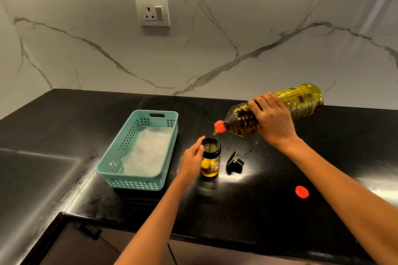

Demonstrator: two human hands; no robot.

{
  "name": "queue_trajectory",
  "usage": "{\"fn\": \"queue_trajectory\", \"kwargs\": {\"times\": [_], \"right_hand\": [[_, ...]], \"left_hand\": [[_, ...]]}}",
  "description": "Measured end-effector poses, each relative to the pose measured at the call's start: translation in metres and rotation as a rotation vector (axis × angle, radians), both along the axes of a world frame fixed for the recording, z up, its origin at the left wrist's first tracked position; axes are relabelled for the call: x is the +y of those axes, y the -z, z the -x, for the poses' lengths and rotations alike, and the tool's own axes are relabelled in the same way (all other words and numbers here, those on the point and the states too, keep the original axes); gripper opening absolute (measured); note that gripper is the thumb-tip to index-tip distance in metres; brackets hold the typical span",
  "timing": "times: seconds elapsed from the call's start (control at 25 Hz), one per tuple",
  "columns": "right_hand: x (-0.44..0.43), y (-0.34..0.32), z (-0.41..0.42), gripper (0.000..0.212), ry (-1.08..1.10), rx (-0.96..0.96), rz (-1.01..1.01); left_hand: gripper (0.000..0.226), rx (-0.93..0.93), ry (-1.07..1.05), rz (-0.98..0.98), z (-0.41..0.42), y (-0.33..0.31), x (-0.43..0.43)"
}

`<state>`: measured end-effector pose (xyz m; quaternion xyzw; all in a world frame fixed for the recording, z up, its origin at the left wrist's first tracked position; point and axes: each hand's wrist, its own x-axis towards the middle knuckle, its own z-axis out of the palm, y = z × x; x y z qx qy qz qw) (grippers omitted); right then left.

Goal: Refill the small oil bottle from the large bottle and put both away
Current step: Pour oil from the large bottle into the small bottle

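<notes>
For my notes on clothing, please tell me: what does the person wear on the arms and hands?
Nothing that shows. The left forearm and right forearm are bare up to the frame's edge: no sleeves. The left hand and right hand have no gloves, and neither wrist carries a watch or bracelet. Rings are too small to tell.

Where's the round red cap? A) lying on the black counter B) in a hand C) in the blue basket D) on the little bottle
A: the red cap lies loose on the black counter, off to the right of the small oil bottle.
</notes>
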<state>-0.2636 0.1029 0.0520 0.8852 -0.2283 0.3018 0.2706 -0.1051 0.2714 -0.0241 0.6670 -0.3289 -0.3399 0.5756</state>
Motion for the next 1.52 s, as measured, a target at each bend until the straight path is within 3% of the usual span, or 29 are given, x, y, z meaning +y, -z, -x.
{"fn": "queue_trajectory", "kwargs": {"times": [1.52], "right_hand": [[0.011, 0.008, 0.003, 0.053, 0.077, 0.017, 0.017]], "left_hand": [[0.039, -0.035, -0.030, 0.002, 0.006, -0.003, 0.001]]}}
